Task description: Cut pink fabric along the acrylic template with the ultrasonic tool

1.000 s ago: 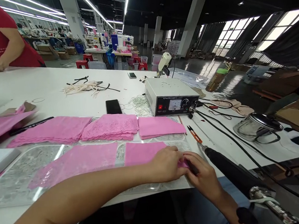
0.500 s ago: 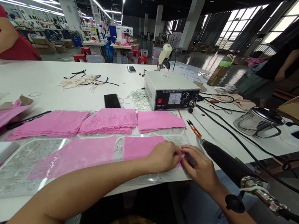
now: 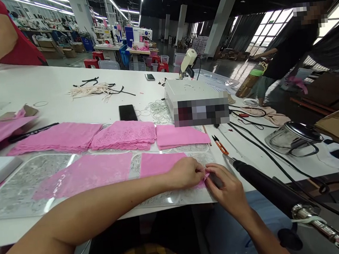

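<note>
With its fingertips pinched, my left hand (image 3: 187, 173) grips the corner of a pink fabric piece (image 3: 160, 163) lying on the clear plastic template (image 3: 61, 172). My right hand (image 3: 228, 187) meets it at the template's right end, thumb and fingers closed on the same corner of pink fabric. A larger pink fabric panel (image 3: 102, 167) lies to the left, looking hazy under the clear plastic. The black handheld tool with a metal tip (image 3: 262, 186) rests at the table edge, right of my right hand and not held. Orange thread snips (image 3: 220, 144) lie just beyond its tip.
Stacks of pink fabric (image 3: 55, 138), lace pieces (image 3: 125, 136) and plain pieces (image 3: 182, 135) line the template's far side. Behind stand a control box (image 3: 194, 88) and a black phone (image 3: 127, 113). Cables (image 3: 265, 152) run right, near a glass jar (image 3: 290, 139). Two people stand nearby.
My hands stay pinched at the same fabric corner with little movement. The black tool has shifted slightly right and down at its rear end. The person at right has moved further into view.
</note>
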Demonstrator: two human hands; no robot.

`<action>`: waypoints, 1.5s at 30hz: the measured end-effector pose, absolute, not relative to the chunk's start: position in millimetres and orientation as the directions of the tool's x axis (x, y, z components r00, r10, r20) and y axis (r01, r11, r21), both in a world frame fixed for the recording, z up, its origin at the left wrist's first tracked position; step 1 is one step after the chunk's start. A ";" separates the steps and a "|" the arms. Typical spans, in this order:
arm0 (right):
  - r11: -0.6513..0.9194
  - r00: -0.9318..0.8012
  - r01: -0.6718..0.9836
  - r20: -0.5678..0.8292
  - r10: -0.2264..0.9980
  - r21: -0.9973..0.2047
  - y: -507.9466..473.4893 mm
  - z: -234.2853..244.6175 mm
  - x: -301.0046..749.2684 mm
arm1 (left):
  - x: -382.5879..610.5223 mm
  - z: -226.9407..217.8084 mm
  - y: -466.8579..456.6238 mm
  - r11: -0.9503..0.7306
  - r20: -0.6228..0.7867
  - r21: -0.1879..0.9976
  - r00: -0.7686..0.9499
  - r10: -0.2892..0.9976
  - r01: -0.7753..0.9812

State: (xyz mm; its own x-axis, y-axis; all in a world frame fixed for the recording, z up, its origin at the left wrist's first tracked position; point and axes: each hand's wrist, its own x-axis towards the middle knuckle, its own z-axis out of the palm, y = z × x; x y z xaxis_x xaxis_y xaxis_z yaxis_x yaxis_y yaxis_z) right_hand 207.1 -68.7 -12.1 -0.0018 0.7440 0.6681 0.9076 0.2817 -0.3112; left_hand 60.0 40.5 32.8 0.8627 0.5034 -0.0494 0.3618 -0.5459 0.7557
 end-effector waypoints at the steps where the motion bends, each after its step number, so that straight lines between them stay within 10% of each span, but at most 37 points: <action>1: 0.281 0.000 0.907 0.669 0.743 -0.312 -68.7 -12.5 207.1 | 60.0 33.0 40.4 -0.537 -0.053 0.762 0.861 0.506 0.363; 25: 0.280 0.044 0.898 0.704 0.709 -0.338 -72.2 -7.4 201.9 | 60.4 33.8 42.3 -0.297 -0.122 0.894 0.821 0.558 0.335; 45: 0.321 -0.130 0.933 0.678 0.723 -0.164 -72.4 5.7 177.1 | 21.9 51.0 51.7 0.300 -0.335 0.937 0.710 0.620 0.180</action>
State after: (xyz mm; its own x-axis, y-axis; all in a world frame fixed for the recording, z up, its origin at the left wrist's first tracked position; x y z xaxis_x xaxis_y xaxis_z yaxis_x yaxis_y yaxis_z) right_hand 177.1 -72.4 5.7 -0.1295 0.7233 0.6782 0.9328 0.3209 -0.1641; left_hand 21.9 51.7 51.0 0.7099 0.6195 -0.3350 0.1802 0.3001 0.9368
